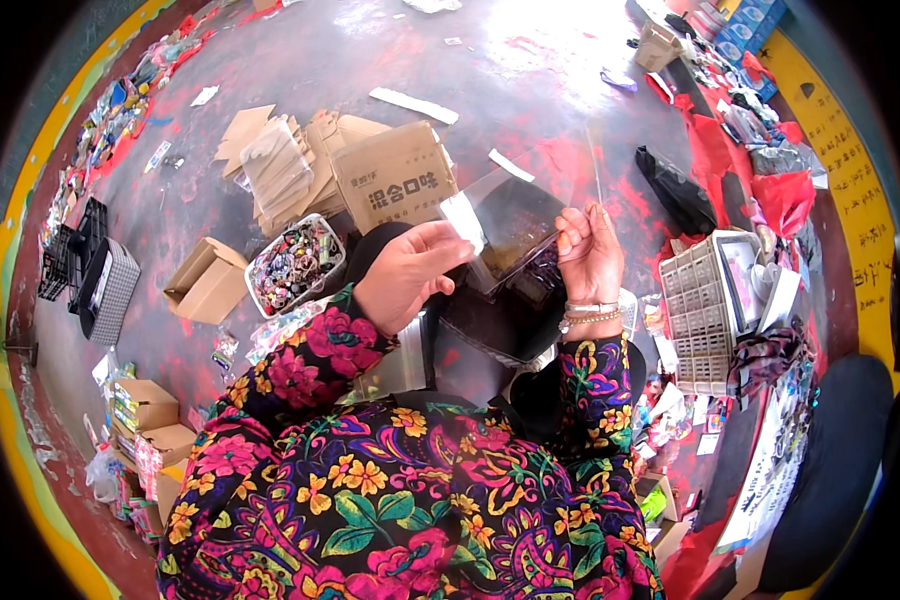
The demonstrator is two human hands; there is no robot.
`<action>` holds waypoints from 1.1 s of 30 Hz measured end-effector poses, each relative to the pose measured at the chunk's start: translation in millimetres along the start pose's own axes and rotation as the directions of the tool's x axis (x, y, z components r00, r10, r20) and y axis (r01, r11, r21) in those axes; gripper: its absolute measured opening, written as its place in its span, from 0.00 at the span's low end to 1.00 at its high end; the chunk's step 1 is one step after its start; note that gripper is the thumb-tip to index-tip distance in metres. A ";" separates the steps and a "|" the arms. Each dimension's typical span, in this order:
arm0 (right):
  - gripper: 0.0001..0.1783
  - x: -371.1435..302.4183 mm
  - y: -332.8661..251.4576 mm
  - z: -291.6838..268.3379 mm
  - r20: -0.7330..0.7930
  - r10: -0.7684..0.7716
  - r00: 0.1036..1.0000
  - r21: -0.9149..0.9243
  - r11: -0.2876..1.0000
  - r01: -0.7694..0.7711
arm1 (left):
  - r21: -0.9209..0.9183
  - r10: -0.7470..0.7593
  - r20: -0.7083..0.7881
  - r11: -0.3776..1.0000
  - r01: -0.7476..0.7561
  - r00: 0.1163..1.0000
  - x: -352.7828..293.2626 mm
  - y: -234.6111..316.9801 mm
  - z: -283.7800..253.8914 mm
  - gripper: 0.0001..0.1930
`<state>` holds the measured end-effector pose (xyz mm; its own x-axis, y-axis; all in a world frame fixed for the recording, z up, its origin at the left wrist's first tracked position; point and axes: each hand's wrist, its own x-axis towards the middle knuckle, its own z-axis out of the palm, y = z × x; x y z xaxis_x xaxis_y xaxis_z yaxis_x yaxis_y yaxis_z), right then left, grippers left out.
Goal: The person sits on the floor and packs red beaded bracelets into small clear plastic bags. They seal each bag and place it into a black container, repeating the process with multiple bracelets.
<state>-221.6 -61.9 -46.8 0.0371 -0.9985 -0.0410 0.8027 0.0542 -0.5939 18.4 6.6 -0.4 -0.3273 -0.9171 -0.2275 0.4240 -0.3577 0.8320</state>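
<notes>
My left hand (410, 275) is closed, thumb and forefinger pressed together at the edge of a clear plastic bag (464, 222) with a whitish glare. To its right my right hand (592, 258), with bracelets at the wrist, is raised in a pinch. A thin, pale strand seems to rise from its fingertips, too fine to name. Between and below both hands stands a black bin (495, 325), lined or overlaid with clear plastic. Dark small packets (540, 275) show inside it near my right hand.
Behind my left hand lean a printed cardboard box (390, 178) and flattened cartons (280, 175). A white basket of small colourful items (295, 262) sits left, beside an open carton (208, 282). At right stand a white crate (698, 315) and a black bag (673, 188).
</notes>
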 end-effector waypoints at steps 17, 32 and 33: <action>0.09 -12.5 -11.3 -16.3 0.017 -0.052 0.999 -0.117 0.992 0.053 | 0.090 0.240 -0.092 0.968 -0.232 0.966 17.7 7.2 8.4 0.08; 0.24 -37.4 -14.0 9.0 0.213 -0.524 0.825 -0.843 0.329 0.427 | 0.823 0.429 0.564 -0.224 -0.521 0.706 24.1 59.6 22.7 0.08; 0.27 -40.4 -11.4 14.2 0.259 -0.486 0.835 -0.859 0.280 0.430 | 0.756 0.383 0.655 -0.343 -0.558 0.651 27.8 58.7 27.5 0.07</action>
<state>-223.8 -22.3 -26.9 -0.2050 -0.8625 0.4627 -0.2706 -0.4044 -0.8736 11.0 -35.0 56.0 -0.6035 -0.6194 0.5021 -0.6010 0.7672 0.2240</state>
